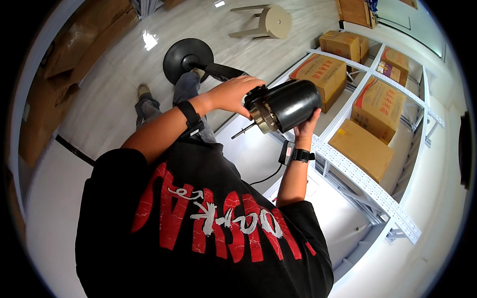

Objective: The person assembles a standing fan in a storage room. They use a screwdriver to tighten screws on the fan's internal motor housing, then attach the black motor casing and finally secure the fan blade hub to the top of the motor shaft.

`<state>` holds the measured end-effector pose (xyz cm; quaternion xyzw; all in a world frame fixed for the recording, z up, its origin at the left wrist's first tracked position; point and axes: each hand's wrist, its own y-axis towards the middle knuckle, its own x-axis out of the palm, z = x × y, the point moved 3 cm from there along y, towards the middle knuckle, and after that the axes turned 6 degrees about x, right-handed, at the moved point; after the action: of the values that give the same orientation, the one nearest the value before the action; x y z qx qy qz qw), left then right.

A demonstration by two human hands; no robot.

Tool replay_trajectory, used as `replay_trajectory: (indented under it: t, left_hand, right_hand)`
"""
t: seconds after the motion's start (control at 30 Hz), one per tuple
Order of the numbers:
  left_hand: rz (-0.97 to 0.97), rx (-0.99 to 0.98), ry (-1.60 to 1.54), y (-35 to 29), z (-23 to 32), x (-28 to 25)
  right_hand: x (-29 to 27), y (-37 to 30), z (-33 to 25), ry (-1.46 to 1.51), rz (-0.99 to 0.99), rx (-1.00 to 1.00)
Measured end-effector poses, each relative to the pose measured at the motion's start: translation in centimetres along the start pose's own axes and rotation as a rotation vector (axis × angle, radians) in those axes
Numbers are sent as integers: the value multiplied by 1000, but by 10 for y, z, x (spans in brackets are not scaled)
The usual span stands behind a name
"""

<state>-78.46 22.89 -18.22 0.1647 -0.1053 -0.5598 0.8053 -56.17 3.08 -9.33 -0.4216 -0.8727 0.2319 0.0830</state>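
A pedestal fan's motor head, with a glossy black housing, is tipped on its side between my hands. Its bare metal front and thin shaft point down to the left; no blades or grille are on it. My left hand curls over the black bracket by the metal front, some fingertips hidden behind it. Cupped against the underside and rounded end of the housing is my right hand. A black pole runs from near my left hand to a round black base on the floor.
White metal shelving with several brown cardboard boxes stands close on the right. A beige stool is on the tiled floor farther off. More cardboard lines the left side. A black cable hangs near my right wrist.
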Motion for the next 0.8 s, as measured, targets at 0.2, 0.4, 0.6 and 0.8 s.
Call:
replay_trajectory:
  t: [0.2,0.4,0.6,0.8]
  left_hand:
    - [52,-57,-43,-3,-9,5]
    - [114,-44,-83,-1,-16,14]
    - [142,-80,-110,-1,-10,17]
    - [103,-131,-159,2,-10,14]
  right_hand:
    - [3,-5,3,110,24,66]
    - [4,-16,6,100,125,34]
    - [0,-17,8,89,193,30]
    - [22,-34,5,119,383,13]
